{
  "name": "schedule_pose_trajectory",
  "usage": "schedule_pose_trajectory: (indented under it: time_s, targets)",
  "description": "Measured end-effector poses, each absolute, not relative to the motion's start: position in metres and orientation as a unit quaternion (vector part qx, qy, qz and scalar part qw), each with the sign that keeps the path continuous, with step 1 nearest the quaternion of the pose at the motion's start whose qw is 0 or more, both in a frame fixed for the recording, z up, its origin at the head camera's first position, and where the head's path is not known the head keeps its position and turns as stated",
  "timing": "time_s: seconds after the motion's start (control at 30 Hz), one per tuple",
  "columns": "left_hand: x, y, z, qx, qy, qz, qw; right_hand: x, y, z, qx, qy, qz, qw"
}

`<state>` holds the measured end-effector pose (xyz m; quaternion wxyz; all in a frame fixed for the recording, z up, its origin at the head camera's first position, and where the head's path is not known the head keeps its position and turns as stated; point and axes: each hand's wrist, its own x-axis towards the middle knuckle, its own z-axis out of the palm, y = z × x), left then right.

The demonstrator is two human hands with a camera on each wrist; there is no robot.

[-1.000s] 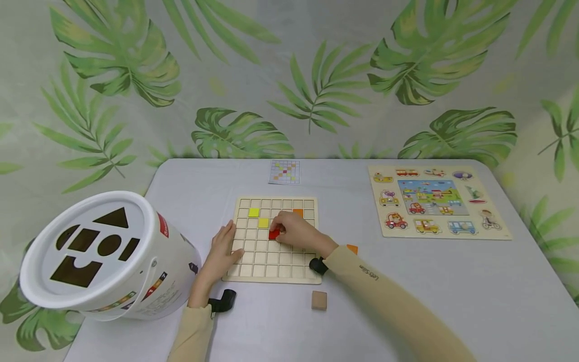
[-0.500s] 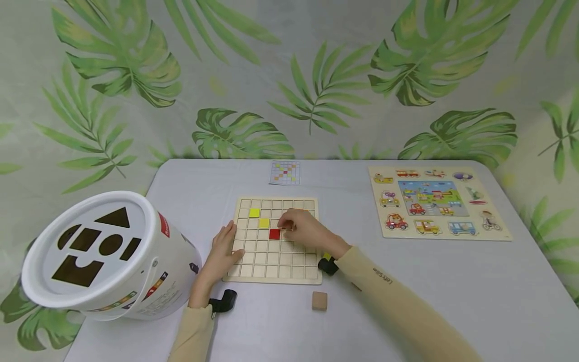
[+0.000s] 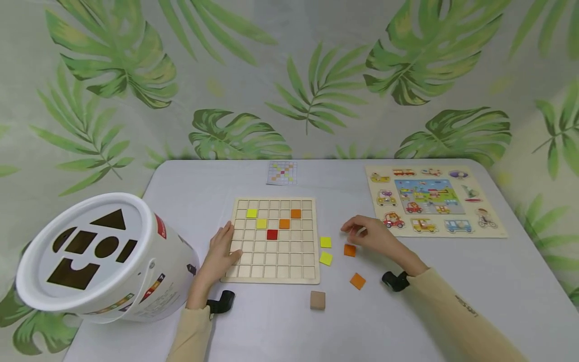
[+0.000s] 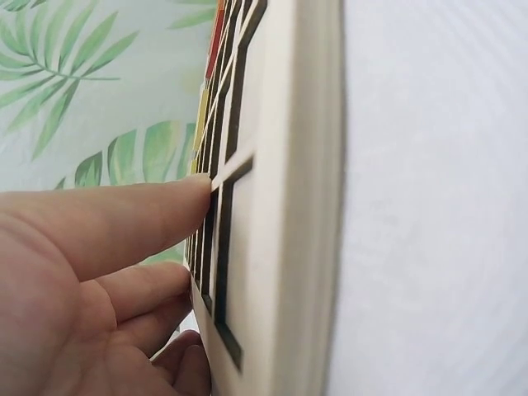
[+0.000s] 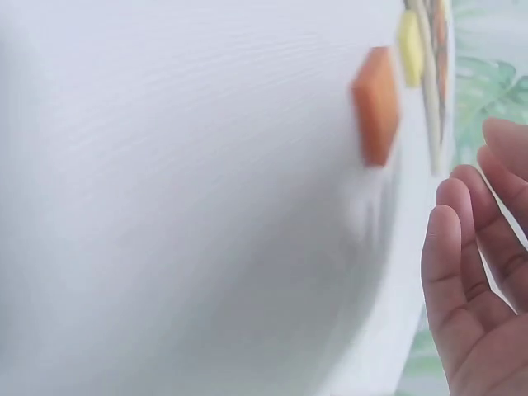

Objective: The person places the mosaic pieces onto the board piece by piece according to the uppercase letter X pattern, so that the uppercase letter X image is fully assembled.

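Observation:
A wooden grid board (image 3: 294, 274) lies on the table, holding two yellow tiles, two orange tiles and a red tile (image 3: 272, 235) in its cells. My left hand (image 3: 220, 254) rests on the board's left edge; in the left wrist view its thumb (image 4: 148, 219) touches the grid. To the right of the board, my right hand (image 3: 375, 236) hovers with nothing visible between its loosely bent fingers. Just below its fingertips lies an orange tile (image 3: 350, 250). Another orange tile (image 3: 358, 281) lies nearer the front, and a yellow tile (image 3: 325, 242) and a second yellow tile (image 3: 326, 259) sit beside the board.
A small brown wooden block (image 3: 317, 300) is in front of the board. The white bucket (image 3: 167, 286) with shape holes in its lid stands at left. A small pattern card (image 3: 282, 173) lies behind the board, and a vehicle puzzle board (image 3: 389, 171) at back right.
My right hand has let go of the red tile in its cell and moved right, off the board, toward the loose tiles. The left hand has stayed at the board's edge.

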<state>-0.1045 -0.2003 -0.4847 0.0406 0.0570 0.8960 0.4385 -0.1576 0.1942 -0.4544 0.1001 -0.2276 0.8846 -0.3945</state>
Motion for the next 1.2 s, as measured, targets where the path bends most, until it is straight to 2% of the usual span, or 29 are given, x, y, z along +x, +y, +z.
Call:
schedule_pose_trajectory:
  time_s: [0.2, 0.43, 0.7, 1.03, 1.2]
  targets:
    - [-0.103, -0.2, -0.481, 0.055, 0.898, 0.434, 0.047, -0.145, 0.215, -0.465, -0.216, 0.885, -0.396, 0.117]
    - [-0.092, -0.201, -0.477, 0.056, 0.908, 0.41, 0.06, -0.137, 0.213, -0.47, -0.228, 0.883, -0.392, 0.121]
    - [-0.069, -0.199, -0.474, 0.044, 0.913, 0.391, 0.108, -0.137, 0.209, -0.47, -0.246, 0.893, -0.359, 0.114]
    - [-0.061, -0.196, -0.475, 0.051, 0.919, 0.382, 0.084, -0.14, 0.204, -0.468, -0.23, 0.9, -0.354, 0.108]
    - [-0.06, -0.197, -0.475, 0.057, 0.919, 0.381, 0.086, -0.146, 0.186, -0.462, -0.243, 0.891, -0.373, 0.09]
